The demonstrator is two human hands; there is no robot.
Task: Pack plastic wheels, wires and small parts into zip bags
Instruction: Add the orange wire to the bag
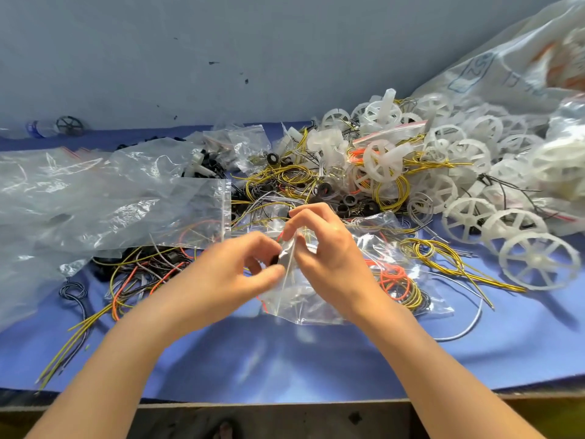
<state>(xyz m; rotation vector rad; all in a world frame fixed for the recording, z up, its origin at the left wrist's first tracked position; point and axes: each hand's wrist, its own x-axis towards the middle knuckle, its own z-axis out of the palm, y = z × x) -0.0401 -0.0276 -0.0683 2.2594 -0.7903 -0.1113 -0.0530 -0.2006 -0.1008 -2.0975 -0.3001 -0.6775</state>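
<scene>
We hold one zip bag (286,296) over the middle of the blue tabletop (285,359), just above loose wires (392,277). Its long axis runs from the mouth, raised between our fingers, down and toward us. The left hand (240,274) has a narrow grip, pinching one small black part (274,258) at the mouth edge. The right hand (323,248) pinches the opposite side of the mouth, also a narrow grip. White wheels (468,147) are heaped at the right, too many to count; one dark wheel (68,125) lies far left by the wall. Empty clear bags (95,191) are spread on the left; their number cannot be told.
</scene>
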